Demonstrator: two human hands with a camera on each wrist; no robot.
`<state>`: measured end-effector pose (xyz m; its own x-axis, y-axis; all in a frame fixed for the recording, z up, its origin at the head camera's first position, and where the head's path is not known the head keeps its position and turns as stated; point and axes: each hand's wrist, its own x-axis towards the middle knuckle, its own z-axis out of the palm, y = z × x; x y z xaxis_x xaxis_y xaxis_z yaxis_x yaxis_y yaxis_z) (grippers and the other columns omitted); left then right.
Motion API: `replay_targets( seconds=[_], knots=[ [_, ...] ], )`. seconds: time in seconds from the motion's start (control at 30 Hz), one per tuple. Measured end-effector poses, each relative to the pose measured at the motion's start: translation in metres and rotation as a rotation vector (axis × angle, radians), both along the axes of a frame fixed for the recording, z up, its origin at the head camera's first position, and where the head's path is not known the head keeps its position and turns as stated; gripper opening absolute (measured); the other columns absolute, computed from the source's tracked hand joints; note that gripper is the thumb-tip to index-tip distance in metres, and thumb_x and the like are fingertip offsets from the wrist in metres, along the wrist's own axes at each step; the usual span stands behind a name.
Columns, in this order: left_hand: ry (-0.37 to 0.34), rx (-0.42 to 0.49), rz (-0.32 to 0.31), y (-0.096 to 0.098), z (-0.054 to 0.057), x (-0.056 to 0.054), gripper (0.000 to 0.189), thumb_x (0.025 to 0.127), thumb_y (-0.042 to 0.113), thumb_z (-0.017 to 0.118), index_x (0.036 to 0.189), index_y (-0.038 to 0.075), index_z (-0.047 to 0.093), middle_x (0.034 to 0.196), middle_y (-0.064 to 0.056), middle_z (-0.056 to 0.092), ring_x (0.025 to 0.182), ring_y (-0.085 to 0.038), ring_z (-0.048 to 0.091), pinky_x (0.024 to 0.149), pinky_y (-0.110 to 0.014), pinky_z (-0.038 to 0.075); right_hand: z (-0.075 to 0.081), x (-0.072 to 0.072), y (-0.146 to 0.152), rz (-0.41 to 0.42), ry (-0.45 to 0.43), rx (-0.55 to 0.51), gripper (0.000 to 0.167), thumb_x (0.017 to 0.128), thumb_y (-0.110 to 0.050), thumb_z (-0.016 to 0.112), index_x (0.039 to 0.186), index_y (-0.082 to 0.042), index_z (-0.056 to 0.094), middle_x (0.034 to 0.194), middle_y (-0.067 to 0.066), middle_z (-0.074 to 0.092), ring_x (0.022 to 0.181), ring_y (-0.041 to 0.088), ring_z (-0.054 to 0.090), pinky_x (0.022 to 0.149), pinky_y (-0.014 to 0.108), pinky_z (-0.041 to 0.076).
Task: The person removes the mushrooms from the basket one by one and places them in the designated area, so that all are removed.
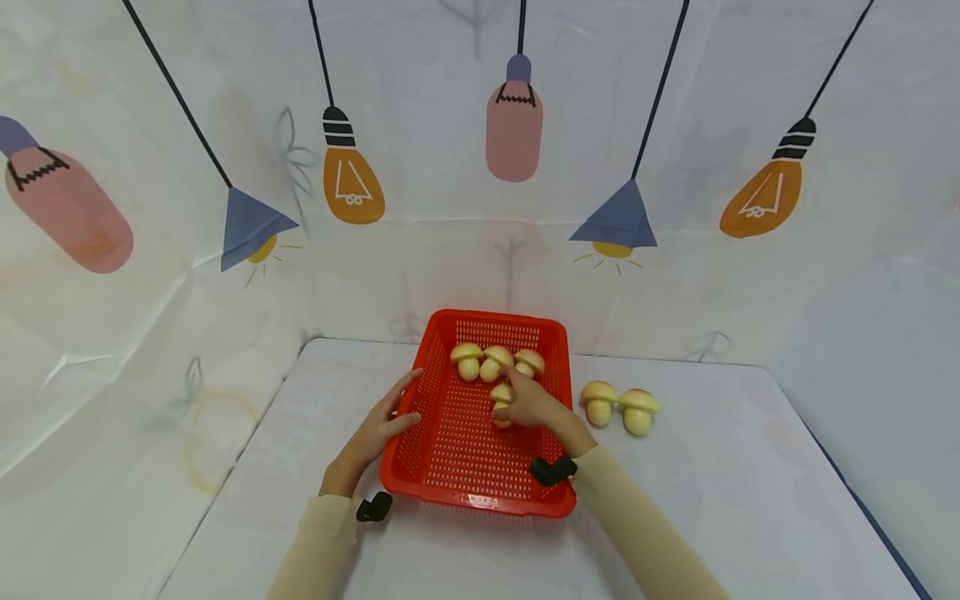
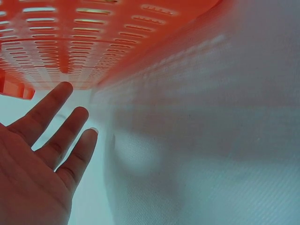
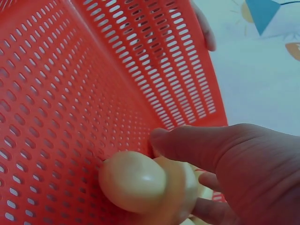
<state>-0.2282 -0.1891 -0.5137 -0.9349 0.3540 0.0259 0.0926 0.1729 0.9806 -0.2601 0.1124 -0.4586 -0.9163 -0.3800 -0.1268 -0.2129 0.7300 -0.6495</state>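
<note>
A red plastic basket (image 1: 450, 450) with slotted walls sits on the white table. My left hand (image 1: 372, 433) rests at its left rim, thumb and fingertips touching the edge. In the left wrist view, several fingers (image 2: 77, 150) of that hand lie straight and spread below the slotted wall. Inside the basket, my right hand (image 1: 534, 403) holds a toy mushroom (image 1: 501, 400) with a yellowish cap and pale stem. Close up, the thumb and fingers lie around the mushroom's cap, its stem (image 3: 133, 180) pointing away from the palm. Three similar mushrooms (image 1: 491, 363) stand in a row toward the far wall.
Two more toy mushrooms, one (image 1: 599, 402) beside the other (image 1: 638, 411), lie on the table (image 1: 720, 483) right of the basket. Behind the table hangs a white backdrop (image 1: 435, 250) printed with lamps and bulbs.
</note>
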Motion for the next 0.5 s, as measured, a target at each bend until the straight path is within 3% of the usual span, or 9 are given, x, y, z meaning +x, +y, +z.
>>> replay_targets(
  seconds=[0.5],
  knots=[
    [0.016,0.001,-0.014,-0.0003,0.0008,0.0003,0.068,0.101,0.022,0.054,0.162,0.036,0.027,0.142,-0.030,0.048,0.107,-0.035,0.066,0.082,-0.045,0.062,-0.0003,0.0009,-0.0016,0.025,0.009,0.030,0.056,0.089,-0.012,0.080,0.138,-0.001,0.056,0.132,0.018,0.064,0.120,0.032,0.062,0.101,0.049,0.050]
  ],
)
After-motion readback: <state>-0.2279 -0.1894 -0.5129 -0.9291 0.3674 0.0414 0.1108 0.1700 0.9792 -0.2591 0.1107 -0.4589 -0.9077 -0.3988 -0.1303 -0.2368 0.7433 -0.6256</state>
